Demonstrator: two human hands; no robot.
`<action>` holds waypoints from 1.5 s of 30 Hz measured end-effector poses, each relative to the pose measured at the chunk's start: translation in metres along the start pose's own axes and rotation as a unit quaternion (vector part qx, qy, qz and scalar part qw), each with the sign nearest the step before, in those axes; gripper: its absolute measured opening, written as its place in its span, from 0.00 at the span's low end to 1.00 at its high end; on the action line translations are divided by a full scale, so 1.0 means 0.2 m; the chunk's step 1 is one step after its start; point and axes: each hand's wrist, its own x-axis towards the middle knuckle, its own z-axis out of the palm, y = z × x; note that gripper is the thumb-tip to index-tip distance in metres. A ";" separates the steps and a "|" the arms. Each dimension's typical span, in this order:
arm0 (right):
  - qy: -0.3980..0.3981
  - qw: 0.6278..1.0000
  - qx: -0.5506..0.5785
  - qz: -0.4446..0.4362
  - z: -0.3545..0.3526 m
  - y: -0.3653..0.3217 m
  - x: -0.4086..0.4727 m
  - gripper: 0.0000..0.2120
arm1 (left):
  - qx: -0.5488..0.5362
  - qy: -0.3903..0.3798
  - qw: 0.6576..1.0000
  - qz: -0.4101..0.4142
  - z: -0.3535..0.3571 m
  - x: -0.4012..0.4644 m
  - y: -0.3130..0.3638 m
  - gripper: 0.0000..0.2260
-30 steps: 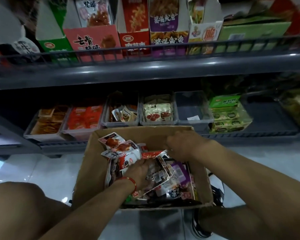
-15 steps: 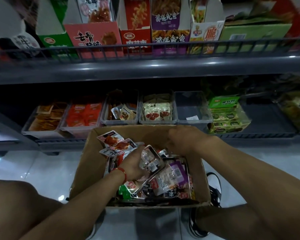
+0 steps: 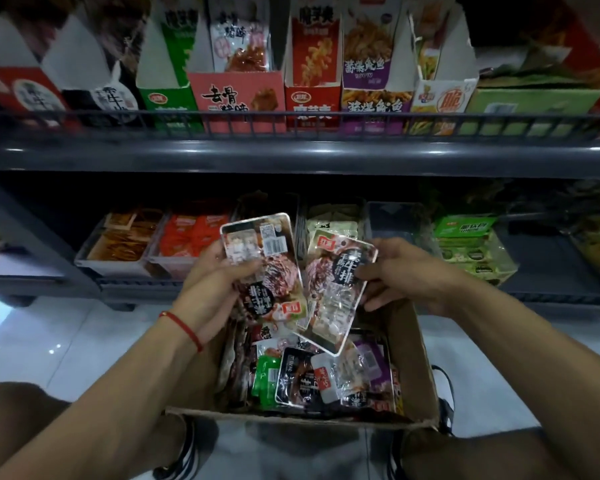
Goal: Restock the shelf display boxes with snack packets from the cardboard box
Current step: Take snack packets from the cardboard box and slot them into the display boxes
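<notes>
In front of the dark grey metal shelf [image 3: 291, 157] with its upper row of printed display boxes [image 3: 241, 98] and lower row of clear plastic trays [image 3: 122, 247], the open brown cardboard box [image 3: 418, 368] sits on the floor, heaped with mixed snack packets [image 3: 305, 379]. Above it, the left hand [image 3: 212, 289] grips one glossy meat-snack packet [image 3: 260, 258], which hides part of the middle trays. The right hand [image 3: 406, 271] pinches a second glossy packet [image 3: 336, 289], touching the first.

Shelves and floor

Upright display boxes [image 3: 243, 95] line the upper shelf [image 3: 291, 154]; clear trays [image 3: 118, 244] sit below it; the cardboard box [image 3: 420, 368] rests on the white floor [image 3: 66, 341].
</notes>
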 end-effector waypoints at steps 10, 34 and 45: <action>0.027 0.998 0.049 -0.006 -0.02 -0.04 -0.12 0.12 | -0.018 0.010 0.998 0.066 -0.01 -0.05 0.14 0.21; 0.002 0.984 0.148 -0.099 0.08 -0.09 -0.18 0.17 | 0.267 -0.113 0.947 0.135 0.16 -0.19 0.07 0.31; 0.231 0.936 -0.195 -0.182 0.04 -0.07 -0.15 0.10 | 0.271 0.108 0.952 0.095 0.08 -0.09 0.03 0.15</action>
